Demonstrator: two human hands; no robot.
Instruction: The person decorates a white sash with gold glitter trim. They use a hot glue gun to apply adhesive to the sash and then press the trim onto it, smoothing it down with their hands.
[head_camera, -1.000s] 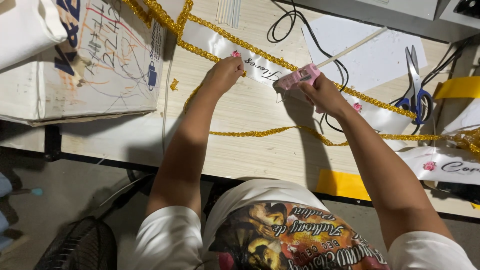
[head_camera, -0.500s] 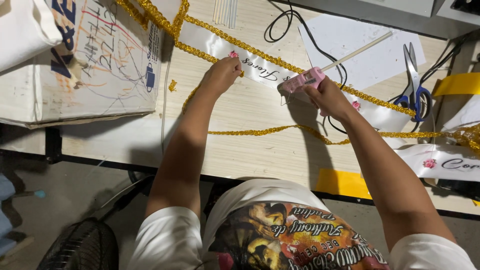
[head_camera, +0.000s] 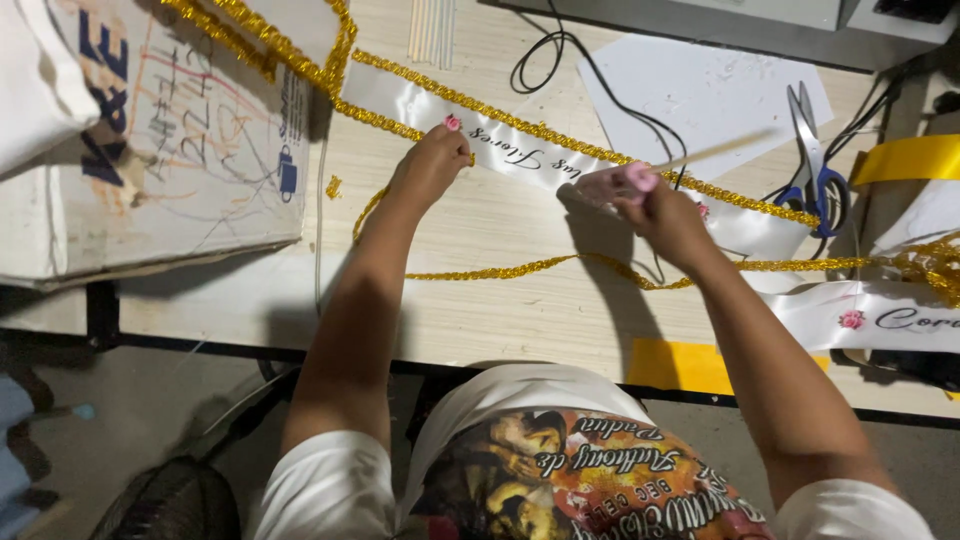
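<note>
Ribbon (head_camera: 520, 160), white satin with gold trim, runs far-left to near-right across our table (head_camera: 480, 300); our left hand (head_camera: 430, 165) pins it flat, while our right hand (head_camera: 665, 210) grips a pink glue gun (head_camera: 605, 185) just right.

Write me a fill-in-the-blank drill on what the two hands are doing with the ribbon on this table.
1. The left hand presses down on a white satin ____ lying on the wooden table.
2. The right hand holds a pink ____ gun with a stick poking out behind.
3. The sequin trim along the ribbon's edge is ____ in colour.
4. The blue-handled ____ lie at the right, untouched by either hand.

Missing words: ribbon; glue; gold; scissors
</note>
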